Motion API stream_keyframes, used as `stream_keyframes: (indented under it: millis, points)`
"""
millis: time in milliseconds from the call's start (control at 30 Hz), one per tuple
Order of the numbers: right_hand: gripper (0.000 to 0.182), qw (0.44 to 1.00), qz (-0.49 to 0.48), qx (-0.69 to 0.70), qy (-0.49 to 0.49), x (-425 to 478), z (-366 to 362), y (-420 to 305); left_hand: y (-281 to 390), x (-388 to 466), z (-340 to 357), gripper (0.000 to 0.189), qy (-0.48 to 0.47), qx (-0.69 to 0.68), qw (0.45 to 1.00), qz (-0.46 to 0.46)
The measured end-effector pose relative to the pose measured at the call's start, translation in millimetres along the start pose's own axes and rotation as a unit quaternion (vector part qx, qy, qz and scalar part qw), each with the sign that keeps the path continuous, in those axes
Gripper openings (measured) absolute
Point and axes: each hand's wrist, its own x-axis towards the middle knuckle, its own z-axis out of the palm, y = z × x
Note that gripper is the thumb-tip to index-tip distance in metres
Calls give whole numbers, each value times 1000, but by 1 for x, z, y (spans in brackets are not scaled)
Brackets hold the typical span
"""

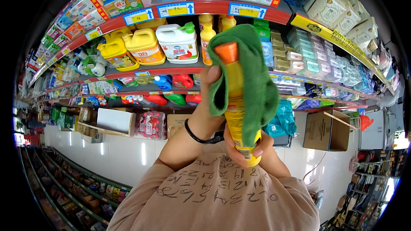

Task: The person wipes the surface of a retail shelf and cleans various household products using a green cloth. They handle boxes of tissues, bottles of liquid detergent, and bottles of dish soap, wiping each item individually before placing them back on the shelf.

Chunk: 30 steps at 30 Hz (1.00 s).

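Before my chest is a yellow plastic bottle [236,115] with an orange cap, tilted, its base nearest me. My right hand [236,149] grips it around the lower end. A green cloth [260,80] drapes over the bottle's far side and curls past the cap. At the cloth's left edge, my left hand [212,80] holds it against the upper part of the bottle; the cloth hides some of the fingers. Similar yellow bottles [208,43] with orange labels stand on the shelf just beyond.
White [177,46] and yellow detergent jugs [144,46] line the shelf [179,69]. Tissue packs [311,57] fill its right side. Above juts a red shelf edge [208,7] with price tags. On the floor are an open cardboard box [321,131] and wrapped bottles [150,125].
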Motion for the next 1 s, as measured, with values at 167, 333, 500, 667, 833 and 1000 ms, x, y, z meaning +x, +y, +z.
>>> stream_keyframes:
  millis: [167, 333, 500, 667, 833, 1000]
  points:
    - [61, 990, 0, 86, -112, 17, -1, -3, -17, -13, -6, 76, 54, 15, 998, 15]
    - [57, 994, -42, -63, 79, 0, 25, -4, -7, -31, 23, 85, 145, 230, 962, 27]
    - [53, 876, -102, -375, 286, -3, 46, -8, 0, -25, 44, 70, 131, 311, 941, 16]
    - [59, 537, -185, -686, 456, 9, 39, 9, -6, -19, 55, 55, 184, 473, 859, 76]
    - [72, 449, -213, -728, 472, 25, 14, 9, -1, -4, 56, 51, 250, 497, 813, 171]
    - [77, 649, -226, -639, 346, 2, 13, 13, 24, 6, 70, 45, 194, 311, 911, 188]
